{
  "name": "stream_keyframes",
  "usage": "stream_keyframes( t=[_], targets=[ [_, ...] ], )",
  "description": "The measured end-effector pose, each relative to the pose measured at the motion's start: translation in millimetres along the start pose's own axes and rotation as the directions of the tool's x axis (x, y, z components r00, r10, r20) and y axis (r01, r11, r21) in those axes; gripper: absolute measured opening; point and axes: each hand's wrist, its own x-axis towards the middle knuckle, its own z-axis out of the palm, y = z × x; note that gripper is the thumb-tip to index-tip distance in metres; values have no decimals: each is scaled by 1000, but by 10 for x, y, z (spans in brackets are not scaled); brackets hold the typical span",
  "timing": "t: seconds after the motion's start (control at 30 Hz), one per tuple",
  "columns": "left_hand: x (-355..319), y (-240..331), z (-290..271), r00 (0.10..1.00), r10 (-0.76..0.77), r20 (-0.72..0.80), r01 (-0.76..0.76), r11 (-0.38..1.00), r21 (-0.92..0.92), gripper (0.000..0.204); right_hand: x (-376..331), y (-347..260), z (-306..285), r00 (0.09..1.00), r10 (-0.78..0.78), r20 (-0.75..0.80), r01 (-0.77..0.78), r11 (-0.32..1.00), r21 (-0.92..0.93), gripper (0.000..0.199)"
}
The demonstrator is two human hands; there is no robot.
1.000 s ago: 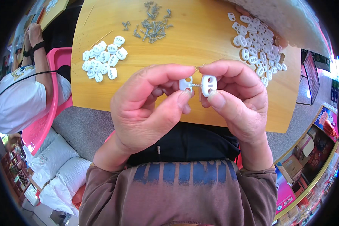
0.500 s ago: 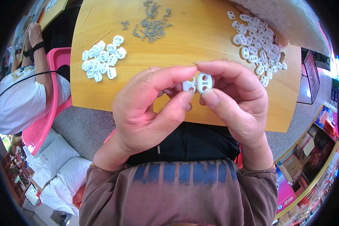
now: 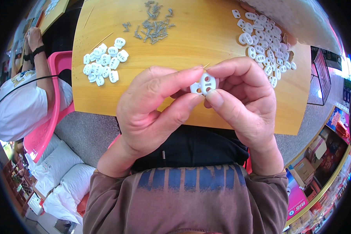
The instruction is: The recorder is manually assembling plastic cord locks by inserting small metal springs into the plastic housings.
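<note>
- Left hand (image 3: 154,103): thumb and forefinger pinch the notched white piece (image 3: 194,87); thumb low, forefinger on top, other fingers curled behind.
- Right hand (image 3: 245,95): thumb and forefinger pinch the two-holed white piece (image 3: 211,84), flat face up; other fingers bent behind it.
- Both pieces sit between the hands, above the table's near part, side by side and close. The two-holed one partly covers the notched one. Can't tell how far one sits inside the other.
- Forefinger tips of both hands nearly meet over the pieces; a thin pale stick tip (image 3: 207,65) pokes up there. Can't tell which hand grips it.
- Yellow wooden table (image 3: 191,43) under everything.
- Table left: small pile of white buttons (image 3: 105,59), marked faces mostly up.
- Two toothpicks on the table: one near that pile (image 3: 102,41), one farther up by the left edge (image 3: 88,17).
- Table far middle: loose heap of small metal springs (image 3: 156,31).
- Table right: larger pile of white two-holed pieces (image 3: 260,34), clear plastic bag (image 3: 300,19) just beyond.
- One spring (image 3: 163,155) lies on the dark trousers (image 3: 191,144).
- Left side: another person in a white top (image 3: 23,105) on a pink chair (image 3: 39,141); stuffed white sacks (image 3: 58,158) on the floor.
</note>
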Motion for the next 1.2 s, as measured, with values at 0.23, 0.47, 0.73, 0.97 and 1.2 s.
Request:
stream_keyframes(
  t=[0.23,0.47,0.73,0.97,1.2],
  targets=[
    [20,-46,-3,996,94,-7,-94,995,23,32,16,24,44,1000,0,-1,0,983,185,23],
    [-4,-75,63,992,96,-78,-96,995,4,35,22,28,19,996,92,6,-91,970,225,23],
    [9,-70,55,991,130,5,-130,991,19,39,14,1,50,981,192,-33,-173,939,298,21],
    [7,-46,54,999,34,12,-32,994,-107,35,15,-23,-13,984,177,-11,-169,955,244,21],
    [37,-70,21,996,84,41,-77,986,-150,31,4,-29,-13,996,71,46,-78,980,184,21]
  ],
)
